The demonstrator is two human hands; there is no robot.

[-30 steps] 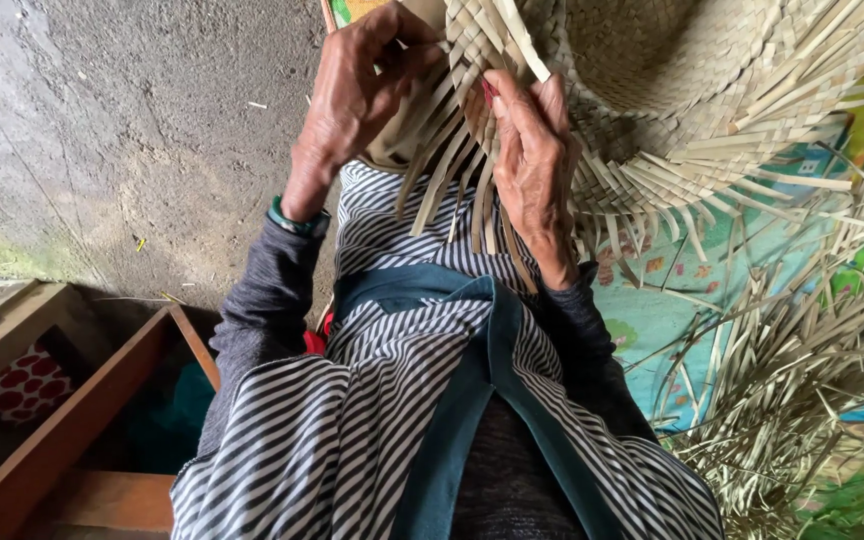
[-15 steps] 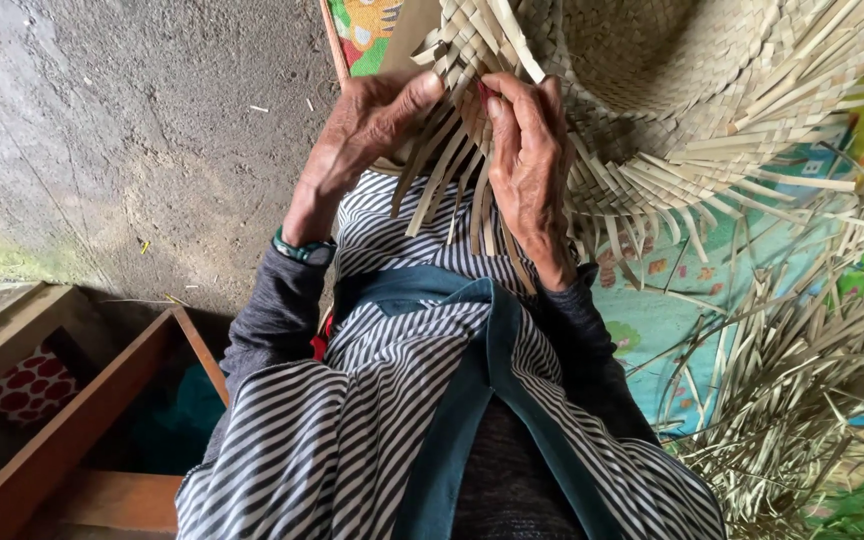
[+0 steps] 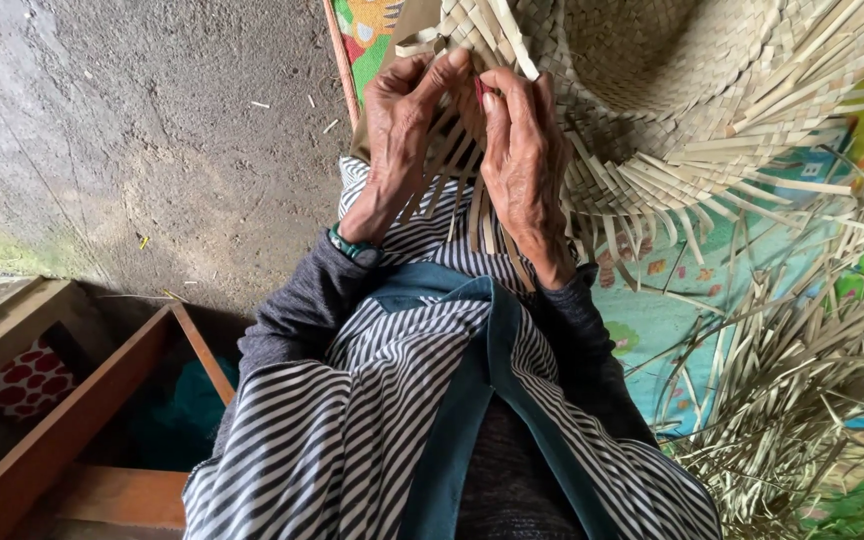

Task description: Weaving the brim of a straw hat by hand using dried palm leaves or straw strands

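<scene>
A half-woven straw hat [image 3: 672, 90] of pale flat strips lies over my lap, its loose strip ends fanning out from the brim. My left hand [image 3: 402, 130] grips the brim edge, fingers curled over the woven strips. Close beside it, my right hand [image 3: 522, 150] pinches strips at the same edge, fingertips nearly touching the left hand's. Both hands work on the near brim, above my striped garment [image 3: 372, 400].
A heap of loose dry straw strips [image 3: 802, 400] lies at the right on a colourful patterned mat [image 3: 652, 320]. Bare concrete floor [image 3: 152, 130] spreads to the left. A wooden box frame [image 3: 62, 430] with a red spotted cloth [image 3: 27, 380] sits lower left.
My left hand has moved right and down from the hat's upper edge to meet the right hand at the brim. The hands now sit close together.
</scene>
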